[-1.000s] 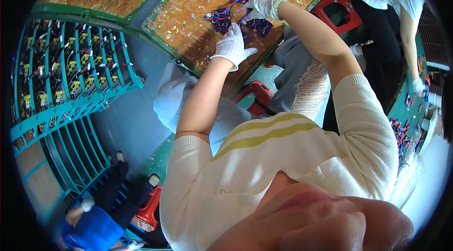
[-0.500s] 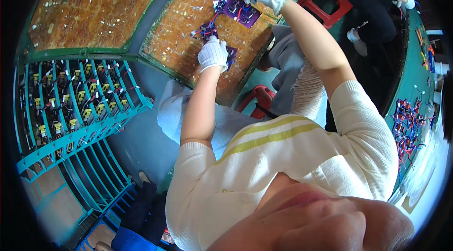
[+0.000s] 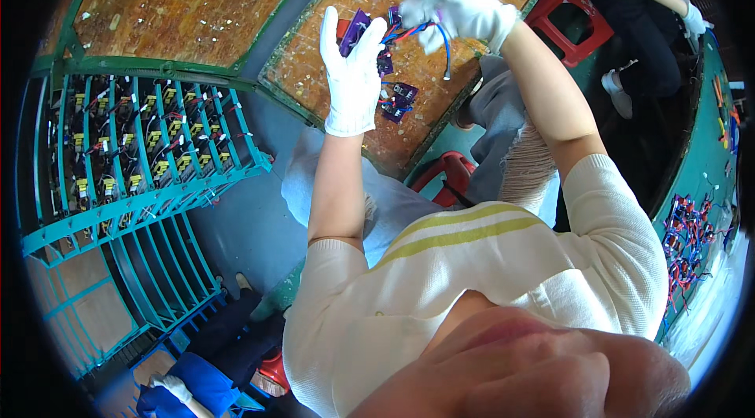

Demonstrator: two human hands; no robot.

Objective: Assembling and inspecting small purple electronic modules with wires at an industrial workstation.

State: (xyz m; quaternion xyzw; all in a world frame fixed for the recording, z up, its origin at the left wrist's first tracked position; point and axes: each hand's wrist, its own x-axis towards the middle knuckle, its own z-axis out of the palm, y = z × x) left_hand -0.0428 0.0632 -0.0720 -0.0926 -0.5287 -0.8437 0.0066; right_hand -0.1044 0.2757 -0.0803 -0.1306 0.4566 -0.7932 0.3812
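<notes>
My left hand (image 3: 351, 92), in a white glove, holds a purple circuit board (image 3: 354, 34) raised on edge between its fingers and thumb. Red and blue wires (image 3: 406, 33) run from beside that board to my right hand (image 3: 460, 15), also gloved. Motion smears the right fingers somewhat, but they are closed around the wires; one blue end dangles below them. Another small purple board (image 3: 403, 95) with wires lies on the worn wooden tabletop (image 3: 307, 72), nearer to me. Part of a further purple board (image 3: 384, 64) shows just right of my left hand.
At left, a teal rack (image 3: 141, 182) carries rows of boards with yellow parts and wires. A red stool (image 3: 570, 17) stands right of the table, near another person. A green bench (image 3: 708, 150) at far right bears a pile of wired boards (image 3: 686, 241). Someone in blue sits lower left.
My left hand has turned upward and lifted a circuit board. My right hand has come down closer to it, onto the wires. The whole view has shifted slightly.
</notes>
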